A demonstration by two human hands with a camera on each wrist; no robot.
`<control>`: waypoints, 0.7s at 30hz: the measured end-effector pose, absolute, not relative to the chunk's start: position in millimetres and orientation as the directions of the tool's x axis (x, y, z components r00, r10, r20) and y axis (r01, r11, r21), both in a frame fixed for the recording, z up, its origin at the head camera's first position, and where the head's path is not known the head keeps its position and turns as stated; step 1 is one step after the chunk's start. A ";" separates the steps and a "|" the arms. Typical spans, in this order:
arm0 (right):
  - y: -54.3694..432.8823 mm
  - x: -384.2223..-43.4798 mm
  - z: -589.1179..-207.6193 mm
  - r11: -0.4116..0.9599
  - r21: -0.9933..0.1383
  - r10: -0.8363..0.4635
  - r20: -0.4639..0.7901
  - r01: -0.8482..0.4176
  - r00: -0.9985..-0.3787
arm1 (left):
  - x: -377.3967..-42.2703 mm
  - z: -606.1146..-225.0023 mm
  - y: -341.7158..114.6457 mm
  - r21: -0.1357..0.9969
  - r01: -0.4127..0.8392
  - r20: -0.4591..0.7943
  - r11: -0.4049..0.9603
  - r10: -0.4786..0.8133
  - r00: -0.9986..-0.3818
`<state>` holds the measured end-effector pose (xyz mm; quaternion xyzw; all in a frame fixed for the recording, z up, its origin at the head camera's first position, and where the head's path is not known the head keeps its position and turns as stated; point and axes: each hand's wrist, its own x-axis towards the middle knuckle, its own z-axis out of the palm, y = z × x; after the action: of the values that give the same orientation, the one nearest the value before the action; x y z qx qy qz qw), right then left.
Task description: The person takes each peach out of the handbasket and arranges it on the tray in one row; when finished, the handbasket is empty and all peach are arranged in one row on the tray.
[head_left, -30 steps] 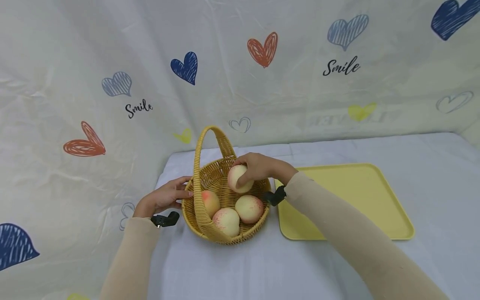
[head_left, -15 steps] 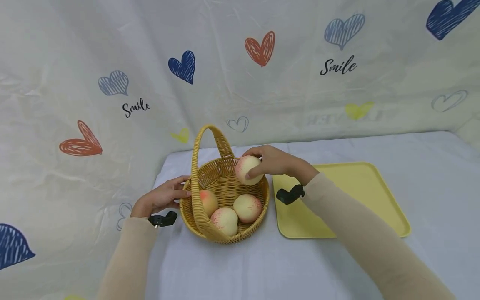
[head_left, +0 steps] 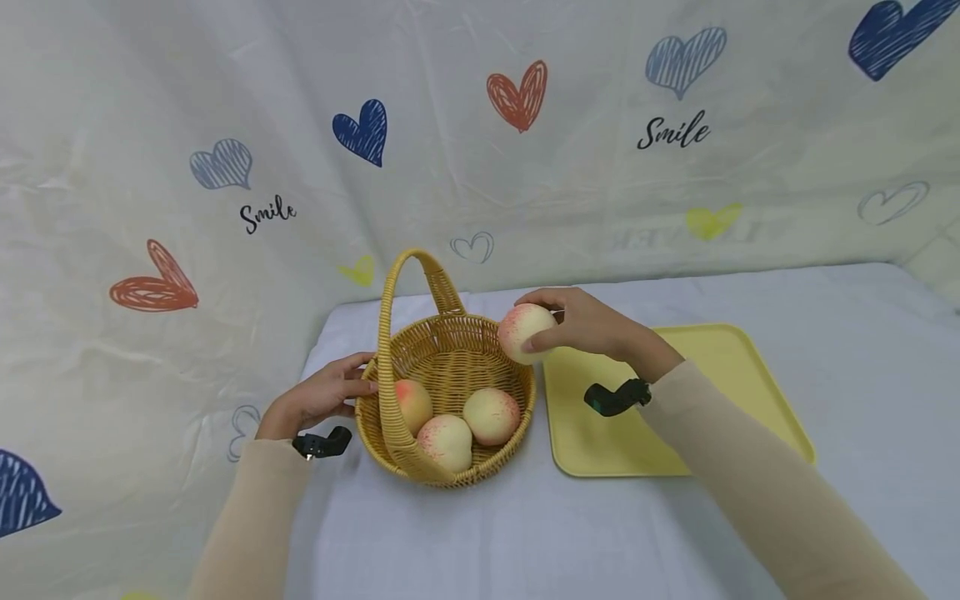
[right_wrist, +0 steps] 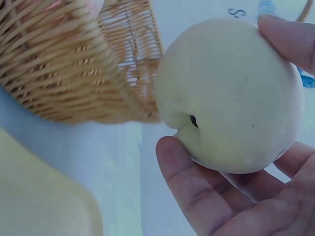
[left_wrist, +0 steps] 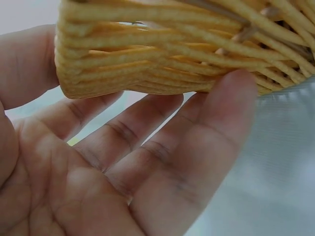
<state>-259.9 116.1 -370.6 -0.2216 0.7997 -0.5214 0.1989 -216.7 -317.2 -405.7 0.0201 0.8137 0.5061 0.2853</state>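
Observation:
My right hand (head_left: 581,325) grips a pale, pink-speckled peach (head_left: 519,333) between thumb and fingers, above the right rim of a woven basket (head_left: 465,482). In the right wrist view the peach (right_wrist: 231,93) shows its stem dimple, and part of the basket (right_wrist: 59,73) is beside it. My left hand (head_left: 318,396) holds the basket's left rim, near the handle. In the left wrist view, fingers of the left hand (left_wrist: 138,162) lie along the woven wall and one passes behind the rim. Inside the basket are an orange-blushed peach (head_left: 412,406) and two pale peaches, one front (head_left: 446,443), one right (head_left: 492,417).
A yellow rectangular tray (head_left: 720,400) lies right of the basket, partly under the right forearm. The basket's tall arched handle (head_left: 386,350) rises on its left side. Behind the white-covered table (head_left: 480,550) hangs a backdrop (head_left: 585,183) printed with hearts.
The right hand has lifted the peach out of the basket and carried it rightward, past the rim toward the tray. My left hand keeps its place on the basket.

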 end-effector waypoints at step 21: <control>155.6 -251.5 -401.3 0.319 -0.944 -0.512 -0.100 -0.080 -0.853 | -215.0 -402.7 -316.2 0.815 -0.211 -0.416 0.539 0.291 -0.862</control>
<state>-251.5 155.6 -401.3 -0.1876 0.7882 -0.5527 0.1952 -215.0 -316.2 -402.7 0.0237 0.8372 0.4795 0.2618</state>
